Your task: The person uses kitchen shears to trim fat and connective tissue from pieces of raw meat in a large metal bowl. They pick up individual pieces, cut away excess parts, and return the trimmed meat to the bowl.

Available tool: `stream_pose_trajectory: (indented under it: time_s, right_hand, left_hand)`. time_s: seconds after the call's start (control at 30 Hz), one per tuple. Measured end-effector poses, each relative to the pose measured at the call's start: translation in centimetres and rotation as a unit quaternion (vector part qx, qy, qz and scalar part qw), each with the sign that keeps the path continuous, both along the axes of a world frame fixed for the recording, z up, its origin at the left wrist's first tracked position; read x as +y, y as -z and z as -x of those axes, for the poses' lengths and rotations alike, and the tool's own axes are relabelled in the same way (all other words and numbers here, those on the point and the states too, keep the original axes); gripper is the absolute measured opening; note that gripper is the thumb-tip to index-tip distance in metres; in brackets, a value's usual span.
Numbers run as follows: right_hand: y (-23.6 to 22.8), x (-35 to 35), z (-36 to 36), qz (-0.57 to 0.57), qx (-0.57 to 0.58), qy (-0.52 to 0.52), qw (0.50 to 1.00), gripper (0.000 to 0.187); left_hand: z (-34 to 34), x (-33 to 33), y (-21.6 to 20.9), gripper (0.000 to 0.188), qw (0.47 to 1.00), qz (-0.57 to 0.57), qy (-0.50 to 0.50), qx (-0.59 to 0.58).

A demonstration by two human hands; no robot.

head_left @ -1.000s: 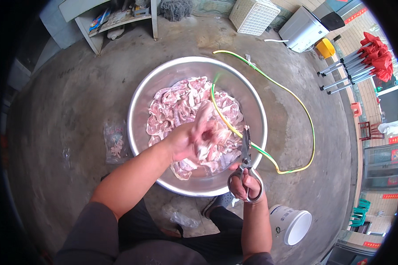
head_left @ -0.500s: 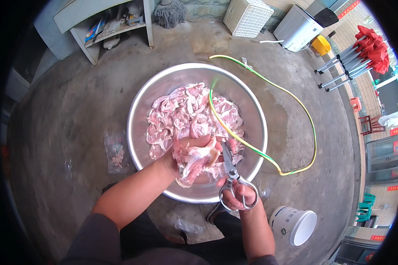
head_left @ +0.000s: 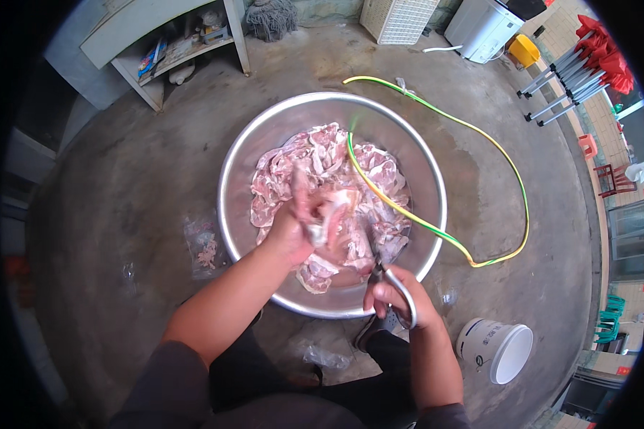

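Note:
A wide metal basin (head_left: 225, 193) holds many pieces of pink raw meat (head_left: 273, 183) in shallow water. Over the pile, my left hand (head_left: 293, 227) is closed round a piece of raw meat (head_left: 333, 211); both are smeared by motion. My right hand (head_left: 402, 294), at the basin's near right rim, grips a pair of metal scissors (head_left: 406, 292) by the handles. Their blades point away from me over the meat, blurred, so how far they are apart cannot be told. A green and yellow hose (head_left: 401, 209) reaches over the right rim, its end above the meat.
A white bucket (head_left: 479, 344) lies tipped at the lower right. Left of the basin is a clear plastic bag (head_left: 202, 247) with meat scraps. Another plastic bag (head_left: 325, 355) lies between my feet. A shelf unit (head_left: 186, 61), mop head (head_left: 270, 20) and wicker basket (head_left: 397, 20) stand at the back.
My left hand has moved up and turned with the meat, away from the scissors. The scissors have rotated in my right hand, showing their handles more edge-on. The whole view has shifted slightly.

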State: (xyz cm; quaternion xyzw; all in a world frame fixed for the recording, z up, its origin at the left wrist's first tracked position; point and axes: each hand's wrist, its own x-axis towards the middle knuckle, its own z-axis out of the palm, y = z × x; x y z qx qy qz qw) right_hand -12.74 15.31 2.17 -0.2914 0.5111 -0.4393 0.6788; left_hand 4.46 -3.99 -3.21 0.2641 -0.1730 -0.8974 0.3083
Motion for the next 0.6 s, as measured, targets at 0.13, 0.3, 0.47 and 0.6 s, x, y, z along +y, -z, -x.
stream_pose_trajectory:
  time_s: [0.13,0.3,0.47,0.6]
  right_hand:
    - [1.3,-0.9,-1.7,0.033,0.064,0.214,0.974,0.058]
    - [3.4,-1.2,-2.8,0.124,0.214,0.246,0.937,0.089]
    - [3.3,-1.0,-2.9,0.121,0.267,0.334,0.896,0.064]
    - [2.6,-1.1,-1.6,0.136,0.296,0.353,0.877,0.031]
  left_hand:
    - [1.9,3.0,-2.3,0.021,0.977,0.147,0.013,-0.156]
    - [3.8,6.9,-0.9,0.021,0.941,0.276,-0.005,-0.198]
    - [4.7,8.8,-1.0,0.019,0.953,0.268,0.062,-0.127]
    - [3.9,8.7,-1.4,0.016,0.932,0.312,0.124,-0.138]
